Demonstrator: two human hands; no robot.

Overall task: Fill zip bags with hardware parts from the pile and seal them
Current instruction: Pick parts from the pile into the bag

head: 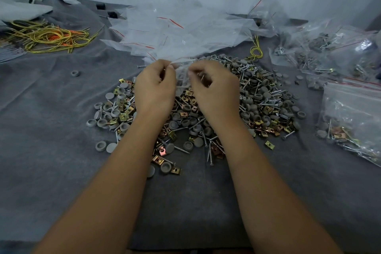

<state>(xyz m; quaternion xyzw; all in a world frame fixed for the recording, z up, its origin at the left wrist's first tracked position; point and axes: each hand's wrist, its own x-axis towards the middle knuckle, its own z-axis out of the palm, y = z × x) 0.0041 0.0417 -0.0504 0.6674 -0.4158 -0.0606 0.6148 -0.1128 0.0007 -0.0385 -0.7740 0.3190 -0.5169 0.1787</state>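
A clear zip bag hangs between my two hands above the pile of hardware parts. My left hand pinches the bag's top edge on the left side. On the right side my right hand pinches the same edge, and a screw shows among its curled fingers. The pile holds grey round caps, screws and brass-coloured clip nuts, spread on a grey cloth. Much of the bag's lower part is hidden behind my hands.
A heap of empty clear zip bags lies just beyond the pile. Filled bags lie at the right, with more at the far right back. Yellow and orange rubber bands lie at the back left. A stray grey cap sits left.
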